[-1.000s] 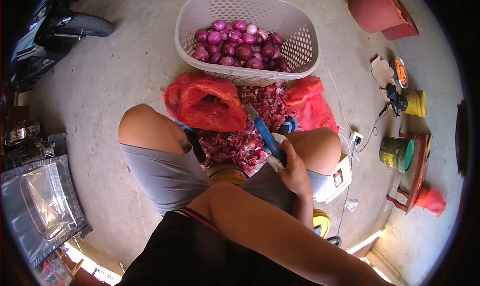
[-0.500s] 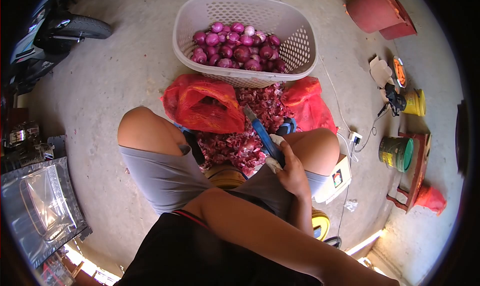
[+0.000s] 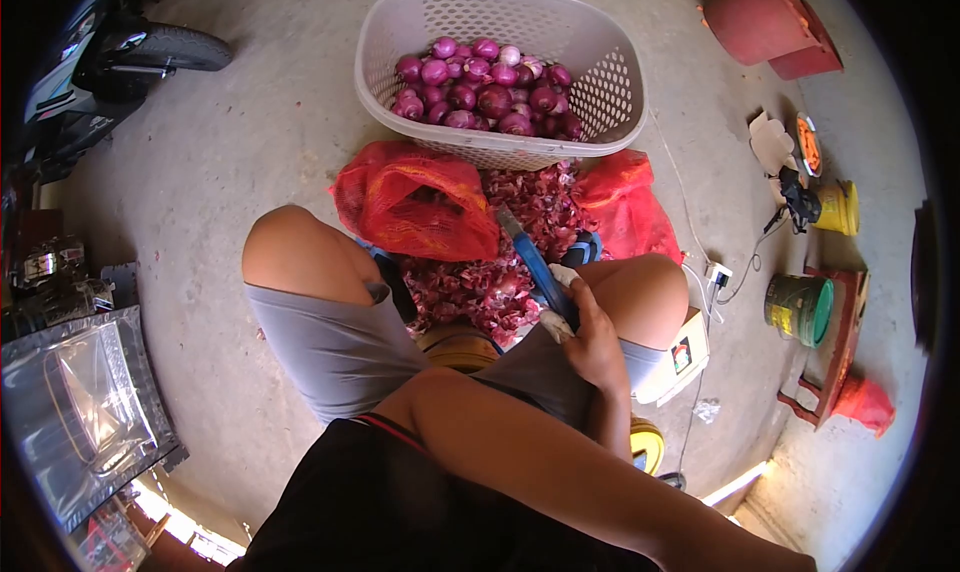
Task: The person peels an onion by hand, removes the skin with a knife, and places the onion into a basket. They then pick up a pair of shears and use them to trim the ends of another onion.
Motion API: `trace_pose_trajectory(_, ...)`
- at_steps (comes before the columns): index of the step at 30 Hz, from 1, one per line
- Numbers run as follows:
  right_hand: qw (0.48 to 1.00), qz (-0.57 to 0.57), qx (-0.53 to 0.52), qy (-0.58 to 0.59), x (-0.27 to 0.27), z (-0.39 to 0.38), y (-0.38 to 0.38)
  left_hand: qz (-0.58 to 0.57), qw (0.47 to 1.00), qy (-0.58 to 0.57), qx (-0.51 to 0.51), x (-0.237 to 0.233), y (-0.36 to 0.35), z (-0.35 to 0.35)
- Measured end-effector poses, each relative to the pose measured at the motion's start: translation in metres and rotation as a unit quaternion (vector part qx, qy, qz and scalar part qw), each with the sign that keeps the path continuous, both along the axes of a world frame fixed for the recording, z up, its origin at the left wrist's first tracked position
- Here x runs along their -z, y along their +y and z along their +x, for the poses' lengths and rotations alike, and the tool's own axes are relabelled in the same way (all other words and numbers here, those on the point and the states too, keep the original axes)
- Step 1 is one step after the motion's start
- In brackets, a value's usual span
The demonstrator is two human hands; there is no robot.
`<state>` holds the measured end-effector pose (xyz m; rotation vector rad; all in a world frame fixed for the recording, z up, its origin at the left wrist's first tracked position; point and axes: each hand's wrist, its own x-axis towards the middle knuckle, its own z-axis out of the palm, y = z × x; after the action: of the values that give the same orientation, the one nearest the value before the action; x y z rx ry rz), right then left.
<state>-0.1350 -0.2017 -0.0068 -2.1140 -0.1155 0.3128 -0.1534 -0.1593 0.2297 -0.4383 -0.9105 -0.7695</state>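
My right hand (image 3: 592, 347) is closed around a blue-handled knife (image 3: 535, 264) over my right thigh, its grey tip pointing up and left. Whitish wrapping shows around the thumb and a finger. My left arm crosses my body toward the lower right, and its hand is out of the frame. Beyond the knife tip lie reddish-purple onion skins (image 3: 545, 207) between my feet. An open red mesh bag (image 3: 375, 207) lies left of the skins, and another red mesh bag (image 3: 640, 212) lies to their right. Behind them stands a grey basket (image 3: 625, 137) holding several purple onions (image 3: 495, 102).
A motorcycle wheel (image 3: 170, 47) is at the upper left, above a silver-wrapped item (image 3: 85, 402). Along the right are a red tub (image 3: 750, 20), a yellow bucket (image 3: 838, 208), a green-lidded bucket (image 3: 800, 310), a wooden stool (image 3: 838, 352), a power socket with cables (image 3: 718, 274) and a white box (image 3: 680, 362).
The whole view has shifted slightly, with the scene a little further right. My right hand keeps its hold on the knife, and nothing else has visibly moved.
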Motion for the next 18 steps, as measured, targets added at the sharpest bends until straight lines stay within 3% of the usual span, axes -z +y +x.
trace_pose_trajectory(18,1.000,-0.015,-0.005,0.007,0.0003,-0.0004,-0.0006,-0.047,0.997,-0.025,0.060,0.0050,-0.0060,-0.0016)
